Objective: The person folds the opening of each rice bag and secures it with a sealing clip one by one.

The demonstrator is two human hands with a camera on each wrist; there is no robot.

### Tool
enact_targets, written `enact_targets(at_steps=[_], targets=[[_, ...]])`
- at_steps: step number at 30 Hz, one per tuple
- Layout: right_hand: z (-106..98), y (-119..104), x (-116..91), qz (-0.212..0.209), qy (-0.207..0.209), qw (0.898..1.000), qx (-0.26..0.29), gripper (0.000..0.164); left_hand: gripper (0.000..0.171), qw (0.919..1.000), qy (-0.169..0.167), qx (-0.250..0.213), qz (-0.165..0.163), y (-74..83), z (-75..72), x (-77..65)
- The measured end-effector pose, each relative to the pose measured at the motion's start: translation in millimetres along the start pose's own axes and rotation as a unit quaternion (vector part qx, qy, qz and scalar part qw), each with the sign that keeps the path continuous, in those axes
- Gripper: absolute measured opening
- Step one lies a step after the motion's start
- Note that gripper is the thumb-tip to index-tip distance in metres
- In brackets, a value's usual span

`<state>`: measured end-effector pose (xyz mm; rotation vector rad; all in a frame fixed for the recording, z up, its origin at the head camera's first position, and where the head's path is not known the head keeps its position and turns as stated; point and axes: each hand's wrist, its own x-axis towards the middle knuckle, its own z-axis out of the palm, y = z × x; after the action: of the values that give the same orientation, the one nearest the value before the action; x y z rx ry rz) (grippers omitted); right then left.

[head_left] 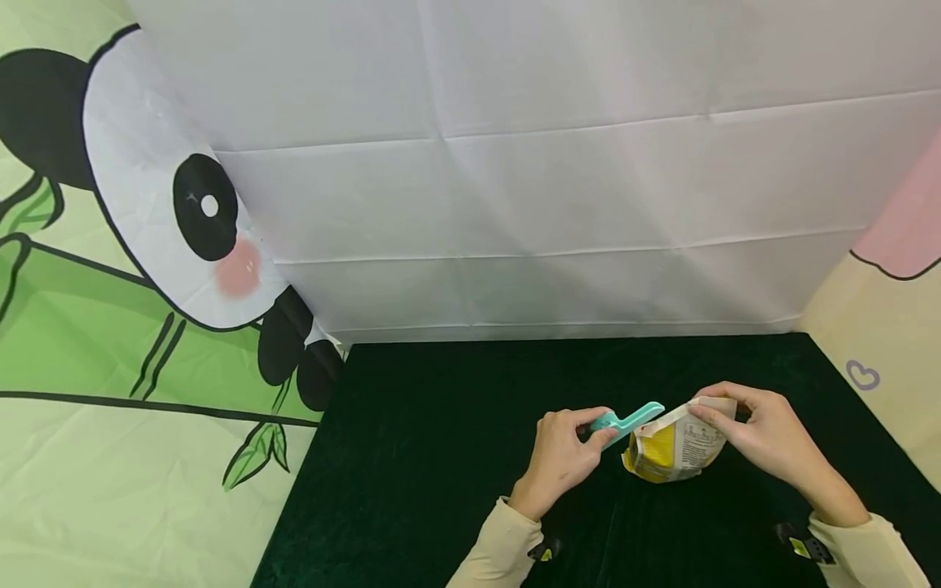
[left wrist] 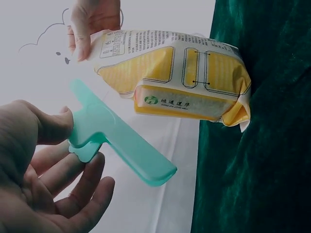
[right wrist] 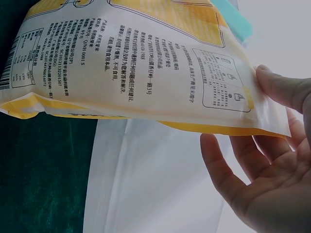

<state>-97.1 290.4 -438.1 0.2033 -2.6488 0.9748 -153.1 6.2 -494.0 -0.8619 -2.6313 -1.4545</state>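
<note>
A teal bag clip (left wrist: 124,133) with a long bar is pinched between the thumb and fingers of my left hand (head_left: 562,457). In the left wrist view, the thumb presses on one side of its handle and fingertips meet the other. My right hand (head_left: 768,437) pinches the top edge of a yellow and white printed food bag (head_left: 680,445). The bag hangs tilted, its printed back (right wrist: 131,63) filling much of the right wrist view. In the head view the clip lies close to the bag's upper left side; whether they touch I cannot tell.
Dark green cloth covers the table (head_left: 441,449). A white sheet (head_left: 515,204) hangs behind it, and a panda-printed cloth (head_left: 147,245) hangs at the left. A pale yellow and pink cloth (head_left: 889,351) is on the right.
</note>
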Motion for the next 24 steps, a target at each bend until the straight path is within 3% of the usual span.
enact_targets(at_steps=[24], targets=[[-1,2,0,0.001,-0.003,1.000,-0.003,0.010,0.026,0.9998,0.012,-0.013,-0.008,-1.5,13.9,7.1]])
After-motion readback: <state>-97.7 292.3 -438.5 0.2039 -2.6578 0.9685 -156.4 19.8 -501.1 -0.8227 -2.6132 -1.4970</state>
